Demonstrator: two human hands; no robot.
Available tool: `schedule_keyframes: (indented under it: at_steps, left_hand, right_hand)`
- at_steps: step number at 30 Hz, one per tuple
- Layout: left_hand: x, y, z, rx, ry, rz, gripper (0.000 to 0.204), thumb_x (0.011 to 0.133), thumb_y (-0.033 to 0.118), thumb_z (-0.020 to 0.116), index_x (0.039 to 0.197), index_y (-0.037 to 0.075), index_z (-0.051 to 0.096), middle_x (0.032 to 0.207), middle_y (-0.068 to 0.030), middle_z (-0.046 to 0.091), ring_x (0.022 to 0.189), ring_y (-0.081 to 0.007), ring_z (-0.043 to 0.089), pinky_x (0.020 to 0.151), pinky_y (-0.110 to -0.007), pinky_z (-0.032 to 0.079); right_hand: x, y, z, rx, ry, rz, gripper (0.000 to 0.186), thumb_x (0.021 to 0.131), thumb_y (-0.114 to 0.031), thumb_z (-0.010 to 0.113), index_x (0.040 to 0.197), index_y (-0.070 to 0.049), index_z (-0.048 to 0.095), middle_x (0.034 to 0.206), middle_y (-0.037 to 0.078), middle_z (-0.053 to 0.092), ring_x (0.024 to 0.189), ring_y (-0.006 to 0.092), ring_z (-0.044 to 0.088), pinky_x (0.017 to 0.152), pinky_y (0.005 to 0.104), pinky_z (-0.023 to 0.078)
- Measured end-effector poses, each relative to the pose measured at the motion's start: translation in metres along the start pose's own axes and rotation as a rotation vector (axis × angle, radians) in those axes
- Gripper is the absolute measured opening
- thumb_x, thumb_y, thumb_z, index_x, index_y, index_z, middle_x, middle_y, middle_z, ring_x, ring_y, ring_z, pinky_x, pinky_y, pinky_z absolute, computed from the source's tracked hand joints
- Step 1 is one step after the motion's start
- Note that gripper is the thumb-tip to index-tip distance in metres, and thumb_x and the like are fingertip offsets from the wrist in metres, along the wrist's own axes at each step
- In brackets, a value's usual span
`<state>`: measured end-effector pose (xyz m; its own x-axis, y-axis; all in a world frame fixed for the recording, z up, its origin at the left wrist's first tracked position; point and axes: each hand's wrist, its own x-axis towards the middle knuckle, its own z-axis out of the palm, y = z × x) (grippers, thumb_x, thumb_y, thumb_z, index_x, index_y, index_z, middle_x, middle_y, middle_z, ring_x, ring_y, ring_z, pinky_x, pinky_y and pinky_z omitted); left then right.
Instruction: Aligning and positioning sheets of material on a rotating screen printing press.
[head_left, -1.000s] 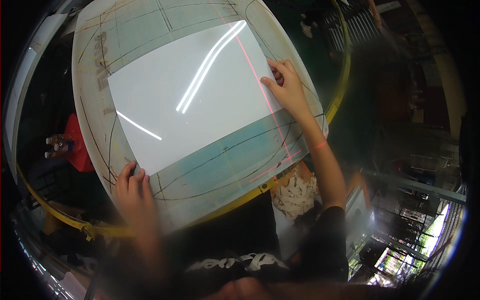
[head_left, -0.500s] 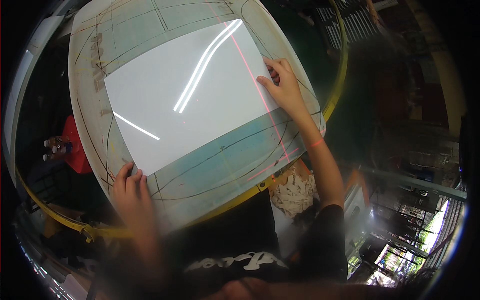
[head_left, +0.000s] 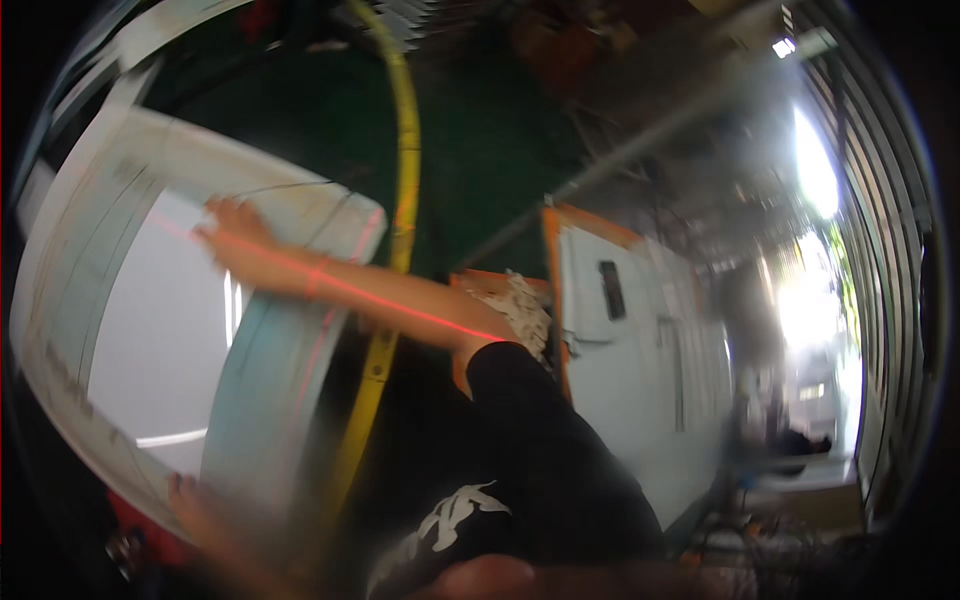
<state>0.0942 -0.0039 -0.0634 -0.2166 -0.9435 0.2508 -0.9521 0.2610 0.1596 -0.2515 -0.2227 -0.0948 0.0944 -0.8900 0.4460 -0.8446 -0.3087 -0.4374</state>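
Observation:
A large pale board [head_left: 285,380] with drawn lines fills the left of the blurred head view, and a white sheet [head_left: 150,340] lies on it. My right hand [head_left: 232,238] rests on the board near the sheet's far edge, fingers spread flat. A thin red light line [head_left: 400,305] runs along that hand and forearm. My left hand [head_left: 195,505] touches the board's near edge at the lower left; blur hides its fingers.
A yellow curved strip [head_left: 405,150] runs beside the board's right edge over a dark green floor. A white box with orange edges [head_left: 620,330] stands to the right, with a patterned cloth [head_left: 522,305] next to it. Bright daylight [head_left: 815,170] comes from the far right.
The view has swung sharply right and tilted, so the board now sits at the left and is blurred. Both hands stay on the board at about the same spots.

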Motion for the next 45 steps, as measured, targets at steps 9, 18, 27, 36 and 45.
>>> schedule_keyframes:
  at_steps: [9, 18, 27, 36, 45]
  left_hand:
    - [-0.025, 0.072, -0.039, 0.141, 0.132, 0.024, 0.039, 0.097, 0.020, 0.050, 0.127, -0.005, 0.050, 0.134, -0.0253, 0.047, 0.117, -0.0399, 0.053, 0.096, -0.046, 0.045]
    - [-0.018, 0.163, -0.052, -0.304, 0.142, 0.128, 0.036, 0.094, 0.009, 0.051, 0.129, 0.000, 0.051, 0.141, -0.0196, 0.041, 0.126, -0.0392, 0.044, 0.103, -0.046, 0.037]
    - [-0.031, 0.206, -0.058, -0.400, 0.107, 0.283, 0.034, 0.092, 0.009, 0.053, 0.125, 0.001, 0.054, 0.138, -0.0200, 0.045, 0.123, -0.0407, 0.047, 0.100, -0.044, 0.041]
    - [-0.035, 0.224, -0.072, -0.359, 0.040, 0.257, 0.034, 0.090, 0.006, 0.055, 0.123, 0.001, 0.055, 0.137, -0.0180, 0.046, 0.122, -0.0390, 0.048, 0.100, -0.043, 0.041]
    - [-0.037, 0.219, -0.059, -0.372, 0.051, 0.298, 0.037, 0.088, 0.005, 0.056, 0.125, 0.002, 0.054, 0.138, -0.0168, 0.047, 0.122, -0.0362, 0.049, 0.099, -0.042, 0.042]
  right_hand:
    - [-0.270, -0.053, -0.246, -0.244, -0.248, 0.024, 0.048, 0.081, -0.024, 0.067, 0.126, -0.013, 0.053, 0.116, 0.010, 0.055, 0.110, 0.0268, 0.051, 0.093, 0.0438, 0.038]
    - [-0.441, -0.045, -0.354, -0.309, -0.281, 0.681, 0.048, 0.087, -0.038, 0.062, 0.125, -0.010, 0.055, 0.126, 0.014, 0.056, 0.125, 0.0317, 0.046, 0.108, 0.0477, 0.028]
    - [-0.444, -0.043, -0.357, -0.271, -0.309, 0.719, 0.047, 0.089, -0.038, 0.060, 0.128, -0.012, 0.054, 0.129, 0.010, 0.055, 0.130, 0.0271, 0.043, 0.111, 0.0482, 0.024]
    - [-0.442, -0.046, -0.360, -0.263, -0.324, 0.738, 0.048, 0.089, -0.039, 0.060, 0.129, -0.013, 0.054, 0.132, 0.008, 0.054, 0.132, 0.0250, 0.041, 0.111, 0.0475, 0.024]
    - [-0.442, -0.046, -0.361, -0.227, -0.280, 0.725, 0.045, 0.087, -0.036, 0.063, 0.127, -0.016, 0.055, 0.135, 0.004, 0.053, 0.134, 0.0238, 0.039, 0.111, 0.0500, 0.023]
